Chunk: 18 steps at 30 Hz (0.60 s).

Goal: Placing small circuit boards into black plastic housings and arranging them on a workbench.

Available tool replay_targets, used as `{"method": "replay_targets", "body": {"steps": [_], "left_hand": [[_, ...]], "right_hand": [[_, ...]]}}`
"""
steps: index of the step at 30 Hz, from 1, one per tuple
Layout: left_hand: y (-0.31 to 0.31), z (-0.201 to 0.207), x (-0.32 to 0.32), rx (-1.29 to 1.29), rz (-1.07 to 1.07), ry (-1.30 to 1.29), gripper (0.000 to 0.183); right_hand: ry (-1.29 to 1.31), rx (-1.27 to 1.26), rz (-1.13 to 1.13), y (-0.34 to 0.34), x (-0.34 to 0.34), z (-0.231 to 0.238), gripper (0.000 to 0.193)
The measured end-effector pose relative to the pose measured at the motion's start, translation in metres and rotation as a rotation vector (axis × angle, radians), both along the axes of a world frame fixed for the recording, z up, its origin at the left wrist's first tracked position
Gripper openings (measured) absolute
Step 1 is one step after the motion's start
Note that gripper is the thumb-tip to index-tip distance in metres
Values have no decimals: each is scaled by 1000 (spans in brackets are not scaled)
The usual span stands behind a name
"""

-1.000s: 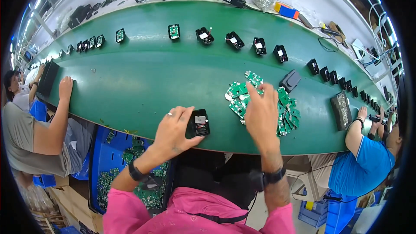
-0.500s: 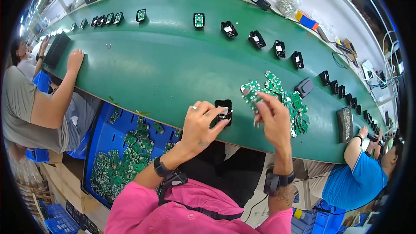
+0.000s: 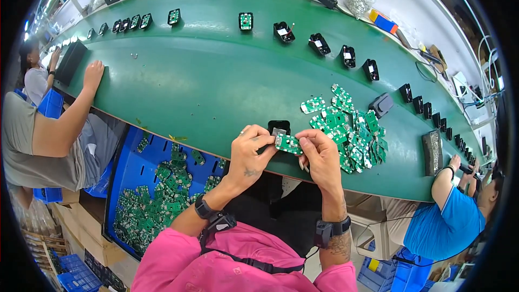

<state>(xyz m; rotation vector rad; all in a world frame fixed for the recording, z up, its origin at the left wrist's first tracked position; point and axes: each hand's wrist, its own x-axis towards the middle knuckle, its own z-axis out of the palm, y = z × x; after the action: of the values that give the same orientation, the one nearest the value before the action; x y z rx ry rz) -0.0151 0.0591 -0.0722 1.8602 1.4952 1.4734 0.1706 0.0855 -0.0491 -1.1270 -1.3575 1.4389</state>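
A small green circuit board (image 3: 288, 144) hangs over the front edge of a black plastic housing (image 3: 279, 125), which lies on the green table. My right hand (image 3: 320, 158) pinches the board's right end between thumb and fingers. At its left end, the thumb and forefinger of my left hand (image 3: 250, 155) close on the board. A silvery-white piece shows inside the housing just behind the board; the housing's lower part is hidden. Right of my hands is a loose pile of similar boards (image 3: 351, 130), with one board (image 3: 312, 105) at its far left edge.
Black housings stand in a curved row along the far side, some with boards (image 3: 246, 21), others with a white piece (image 3: 319, 44). A dark block (image 3: 381, 105) sits behind the pile. A blue bin (image 3: 121, 184) of boards is below left. Co-workers sit at both sides.
My right hand has brought a circuit board from the pile leftward to the housing. My left fingers have moved from inside the housing to the board's end.
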Motion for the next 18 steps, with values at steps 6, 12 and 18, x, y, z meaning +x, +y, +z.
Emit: {"method": "replay_targets", "body": {"steps": [6, 12, 18], "left_hand": [[0, -1, -2, -30, -6, -43, 14], [-8, 23, -21, -354, -122, -430, 60], [25, 21, -29, -591, -533, -350, 62]], "right_hand": [[-51, -2, 41, 4, -7, 0, 11], [-207, 102, -10, 9, -11, -5, 9], [-360, 235, -69, 12, -22, -8, 13]]}}
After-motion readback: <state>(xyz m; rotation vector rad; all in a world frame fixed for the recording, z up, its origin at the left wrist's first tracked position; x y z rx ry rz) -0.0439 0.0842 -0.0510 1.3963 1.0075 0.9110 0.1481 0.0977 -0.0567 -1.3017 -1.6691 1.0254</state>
